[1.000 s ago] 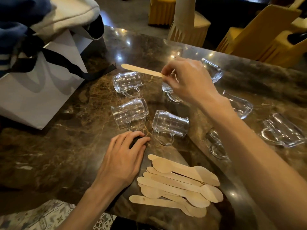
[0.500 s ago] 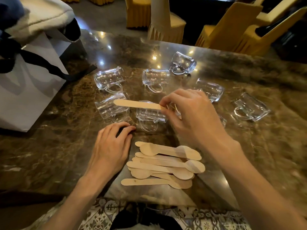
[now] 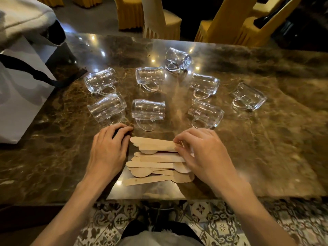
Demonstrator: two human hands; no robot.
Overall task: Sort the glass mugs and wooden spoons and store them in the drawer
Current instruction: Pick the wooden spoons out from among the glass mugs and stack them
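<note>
Several clear glass mugs lie on their sides across the middle of the brown marble table. A pile of several wooden spoons lies near the table's front edge. My right hand pinches a wooden spoon by one end and holds it flat on top of the pile. My left hand rests palm down on the table just left of the pile, fingers loosely bent, holding nothing. No drawer is in view.
A white paper bag with black handles stands at the table's left, with grey cloth on top. Yellow-covered chairs stand behind the far edge. Patterned floor tiles show below the front edge.
My right hand carried the wooden spoon from above the mugs down toward me and onto the spoon pile. The left hand stayed beside the pile.
</note>
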